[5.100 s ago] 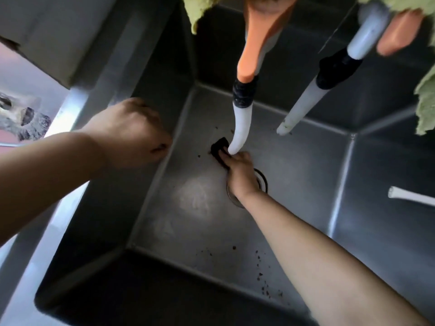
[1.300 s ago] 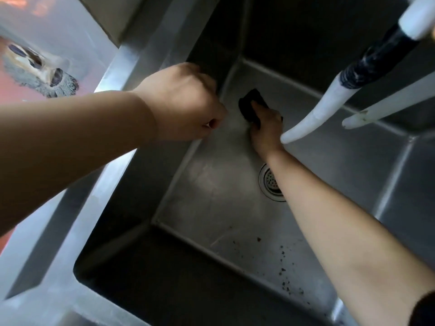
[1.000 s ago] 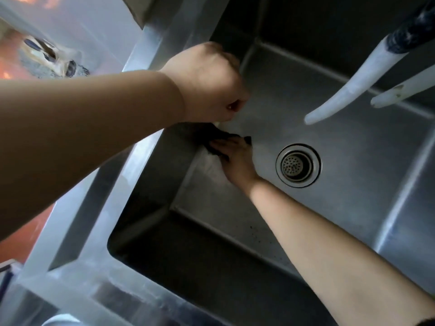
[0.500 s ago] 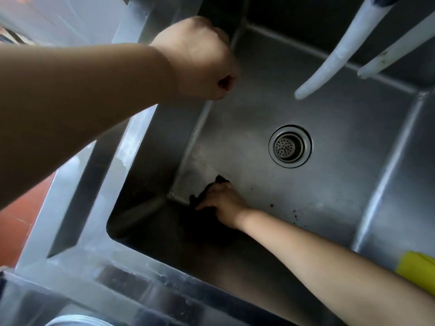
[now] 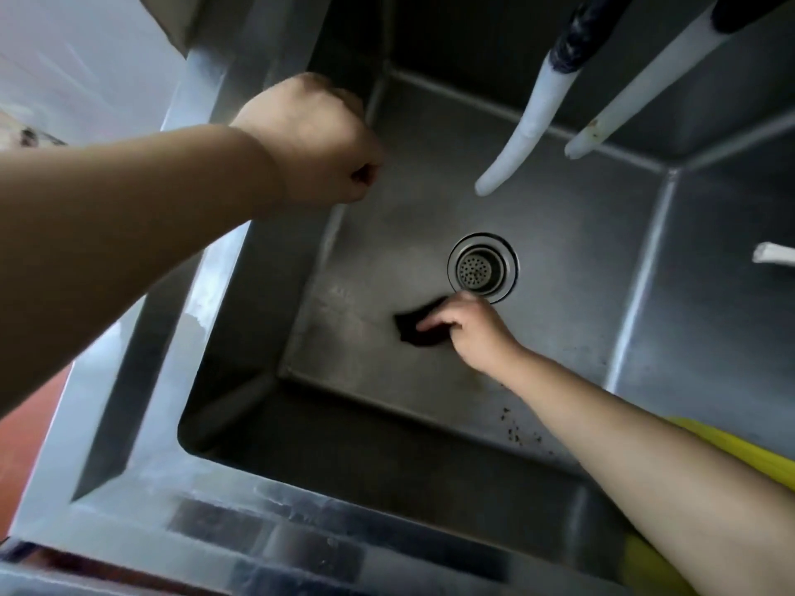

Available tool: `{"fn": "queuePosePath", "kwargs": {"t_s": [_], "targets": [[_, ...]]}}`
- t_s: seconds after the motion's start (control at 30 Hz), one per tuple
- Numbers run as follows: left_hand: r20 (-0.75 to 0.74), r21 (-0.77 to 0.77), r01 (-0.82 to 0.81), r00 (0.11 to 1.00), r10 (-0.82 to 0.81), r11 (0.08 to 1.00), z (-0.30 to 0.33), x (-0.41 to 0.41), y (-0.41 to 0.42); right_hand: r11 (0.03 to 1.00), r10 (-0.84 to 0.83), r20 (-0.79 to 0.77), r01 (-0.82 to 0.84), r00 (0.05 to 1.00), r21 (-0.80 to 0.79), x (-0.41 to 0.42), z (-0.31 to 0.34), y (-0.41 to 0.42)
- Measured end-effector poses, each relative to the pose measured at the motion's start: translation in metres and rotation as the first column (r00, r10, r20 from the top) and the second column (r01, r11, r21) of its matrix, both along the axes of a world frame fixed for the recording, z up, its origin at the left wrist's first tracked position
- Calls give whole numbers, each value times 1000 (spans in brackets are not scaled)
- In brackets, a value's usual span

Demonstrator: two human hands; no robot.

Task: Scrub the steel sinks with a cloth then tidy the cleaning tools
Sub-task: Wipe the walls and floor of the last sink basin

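The sink fills the view, a deep steel basin with a bright rim on the left and near sides. The left arm crosses that left rim, and the left hand is curled into a fist above the far left corner of the basin; nothing shows in it. The right arm reaches down from the lower right, with a yellow thing showing behind it at the sink's right edge. Two white hoses with dark collars hang down from above, their tips well beyond the right hand. The right hand is on the sink floor, fingers closed on a dark cloth and pressing it flat against the steel. The cloth sticks out to the left of the fingers. The drain lies just beyond the knuckles, almost touching them. Dark specks lie on the floor near the forearm, behind the grip.
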State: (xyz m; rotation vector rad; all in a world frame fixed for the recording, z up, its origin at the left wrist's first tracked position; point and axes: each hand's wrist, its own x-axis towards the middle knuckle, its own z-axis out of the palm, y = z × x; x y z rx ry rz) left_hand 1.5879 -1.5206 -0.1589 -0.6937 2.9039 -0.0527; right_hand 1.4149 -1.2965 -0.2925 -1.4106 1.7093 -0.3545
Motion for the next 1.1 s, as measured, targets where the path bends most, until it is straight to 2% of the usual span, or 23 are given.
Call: {"fn": "queuePosePath", "kwargs": {"t_s": [0.03, 0.17, 0.23, 0.3, 0.43, 0.47, 0.53, 0.6, 0.67, 0.73, 0.8, 0.83, 0.9, 1.0, 1.03, 1.1], "targets": [[-8, 7, 2, 1000, -2, 1000, 1, 0, 0, 998, -53, -14, 53, 998, -17, 0, -2, -14], [-20, 21, 11, 1000, -11, 1000, 1, 1, 0, 993, 20, -121, -6, 992, 116, 13, -19, -32], [-25, 20, 7, 1000, -6, 1000, 0, 1, 1, 989, 31, -72, -20, 997, 144, 25, -25, -7], [-32, 9, 5, 999, -5, 1000, 1, 1, 1, 952, 296, -148, -277, 944, 134, 32, -27, 27], [-30, 5, -6, 1000, 6, 1000, 6, 1, 5, 899, 406, -147, -366, 902, 240, 13, -20, 62], [-28, 13, -4, 1000, 4, 1000, 8, 1, 7, 901, 402, -167, -356, 900, 247, 9, -14, 62], [-35, 22, 14, 999, -13, 1000, 14, 1, 11, 937, 342, -197, -316, 919, 152, 7, -8, 61], [13, -18, 91, 996, -91, 996, 16, 1, 18, 959, 281, -166, -270, 945, 88, 14, -3, 63], [83, -32, 153, 985, -150, 988, 15, 0, 31, 948, 284, -101, -264, 953, 176, 27, -3, 76], [99, 27, 155, 983, -157, 988, 11, -2, 49, 862, 500, -114, -481, 858, 160, 32, -14, 95], [94, 101, 155, 982, -165, 983, 6, -4, 69, 717, 695, -231, -682, 681, 146, 25, -18, 102], [89, 136, 155, 982, -168, 979, 4, -5, 77, 666, 739, -264, -731, 620, 150, 17, -18, 99], [109, 198, 143, 980, -167, 970, 2, -3, 92, 680, 719, -315, -721, 620, 133, 5, -14, 90], [147, 234, 107, 979, -144, 966, -4, 3, 104, 645, 709, -396, -764, 583, 29, -20, -9, 73], [145, 256, 84, 982, -124, 963, -6, 6, 107, 669, 689, -416, -742, 594, 48, -32, -11, 67], [138, 308, 39, 987, -85, 951, -10, 8, 114, 782, 584, -467, -614, 665, 103, -54, -11, 53]]}}
